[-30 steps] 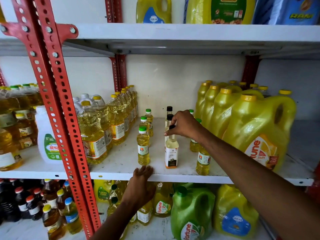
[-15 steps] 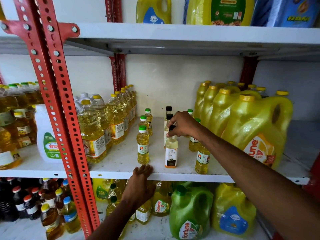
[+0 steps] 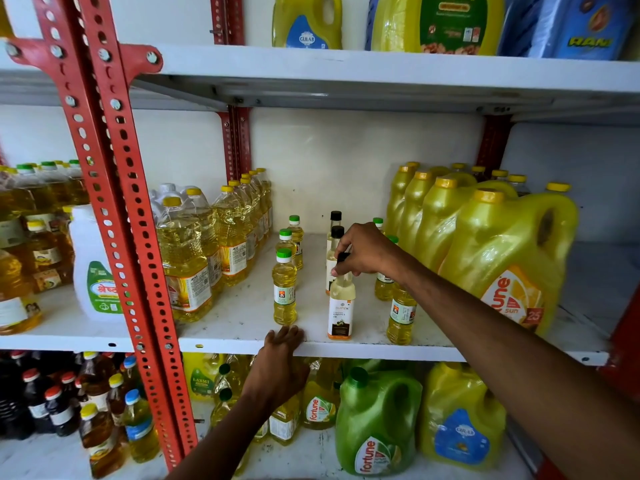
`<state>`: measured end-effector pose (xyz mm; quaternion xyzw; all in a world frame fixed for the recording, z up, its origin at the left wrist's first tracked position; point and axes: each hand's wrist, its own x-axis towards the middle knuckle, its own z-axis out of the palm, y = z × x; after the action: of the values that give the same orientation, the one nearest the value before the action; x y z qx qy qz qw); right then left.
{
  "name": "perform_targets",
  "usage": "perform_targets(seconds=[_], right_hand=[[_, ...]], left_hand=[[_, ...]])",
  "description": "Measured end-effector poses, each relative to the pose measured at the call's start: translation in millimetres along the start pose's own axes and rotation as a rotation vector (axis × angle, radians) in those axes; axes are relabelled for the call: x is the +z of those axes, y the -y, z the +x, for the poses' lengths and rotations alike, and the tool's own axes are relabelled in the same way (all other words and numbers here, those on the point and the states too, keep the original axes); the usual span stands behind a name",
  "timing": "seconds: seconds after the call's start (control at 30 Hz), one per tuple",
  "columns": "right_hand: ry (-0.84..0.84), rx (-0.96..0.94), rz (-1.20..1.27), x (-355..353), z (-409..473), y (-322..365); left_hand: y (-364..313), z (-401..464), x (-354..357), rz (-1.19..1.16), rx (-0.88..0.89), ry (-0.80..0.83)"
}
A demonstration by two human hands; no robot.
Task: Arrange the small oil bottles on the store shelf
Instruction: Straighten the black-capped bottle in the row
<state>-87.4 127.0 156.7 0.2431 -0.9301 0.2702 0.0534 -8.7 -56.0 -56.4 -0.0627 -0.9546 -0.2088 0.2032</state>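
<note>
Little moved since earlier frames | coconut oil bottle (image 3: 341, 306) gripped at its cap by right hand (image 3: 363, 249) | left hand (image 3: 281, 362) laid flat on shelf edge (image 3: 381, 351), beside green-capped bottle (image 3: 284, 289)

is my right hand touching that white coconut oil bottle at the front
Touching. The head view shows the right hand with fingertips pinched around the black cap and neck of the coconut oil bottle, no gap visible.

Right hand (image 3: 367, 249) grips cap of pale oil bottle (image 3: 341, 308) upright on shelf (image 3: 242, 327); left hand (image 3: 278, 367) rests on shelf edge.
</note>
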Motion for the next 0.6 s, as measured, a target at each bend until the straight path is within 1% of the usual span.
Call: perform_targets(seconds=[0.6], right_hand=[[0.001,0.018,-0.026,-3.2,-9.3,6.6]], left_hand=[[-1.0,-0.8,-1.1,0.007,-0.009,0.016]])
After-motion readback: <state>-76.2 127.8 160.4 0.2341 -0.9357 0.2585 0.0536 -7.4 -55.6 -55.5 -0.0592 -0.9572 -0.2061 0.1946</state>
